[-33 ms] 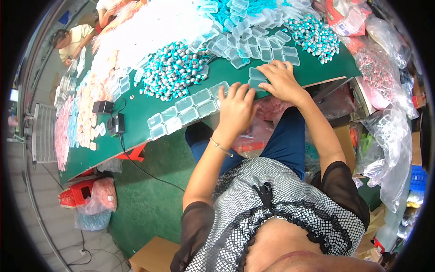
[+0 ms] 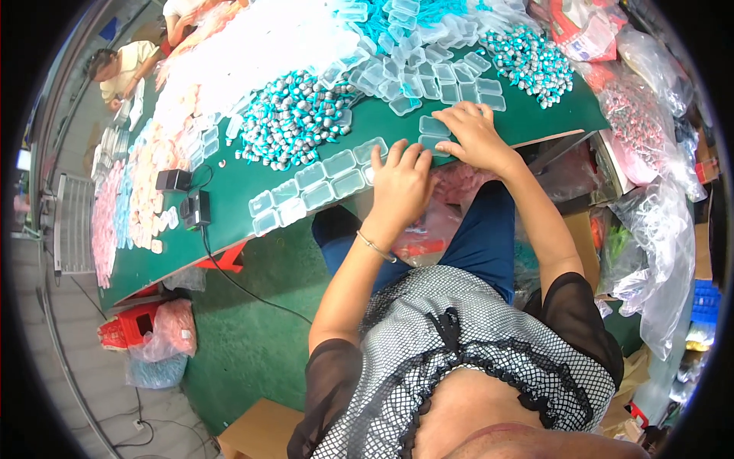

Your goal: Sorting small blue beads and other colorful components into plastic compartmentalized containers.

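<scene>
My left hand (image 2: 404, 186) lies over the right end of a double row of clear plastic boxes (image 2: 311, 176) along the table's near edge. Its fingers are stretched out and partly cover the last boxes. To the right, my right hand (image 2: 475, 139) has its fingers spread, with thumb and fingertips at the side of a few more clear boxes (image 2: 433, 126). Part of those boxes is hidden under the hand. Beyond them lies a heap of clear boxes (image 2: 417, 76). A pile of small silver-grey pieces with teal ends (image 2: 294, 118) sits behind the row.
The green table (image 2: 229, 218) carries another teal-and-silver pile (image 2: 531, 65) at the far right. A black device (image 2: 196, 209) with a cable stands at left. Plastic bags (image 2: 642, 115) crowd the right side. Another person (image 2: 126, 69) sits at the far left.
My left hand has shifted very slightly to the right. My right hand and the boxes look unchanged.
</scene>
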Tool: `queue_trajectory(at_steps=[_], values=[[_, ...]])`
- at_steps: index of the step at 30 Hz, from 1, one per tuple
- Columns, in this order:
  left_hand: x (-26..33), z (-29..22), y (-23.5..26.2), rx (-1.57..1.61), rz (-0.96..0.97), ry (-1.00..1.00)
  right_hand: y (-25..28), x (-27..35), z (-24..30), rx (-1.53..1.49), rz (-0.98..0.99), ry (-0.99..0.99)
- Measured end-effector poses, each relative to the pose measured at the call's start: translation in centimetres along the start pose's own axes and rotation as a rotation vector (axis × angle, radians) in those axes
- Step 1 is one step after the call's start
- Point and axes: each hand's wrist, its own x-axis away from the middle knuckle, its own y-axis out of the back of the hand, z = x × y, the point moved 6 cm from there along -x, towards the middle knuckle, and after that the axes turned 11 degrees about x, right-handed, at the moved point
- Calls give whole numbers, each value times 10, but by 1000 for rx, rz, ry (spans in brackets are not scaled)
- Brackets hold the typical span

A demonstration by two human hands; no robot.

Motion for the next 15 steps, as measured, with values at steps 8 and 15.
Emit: queue_trajectory(at_steps=[8,15], values=[[3,5,4,-13,-37,20,10,-9,1,-616,-110,-150],[8,39,28,6,-126,163,13,7,51,-326,-362,306]])
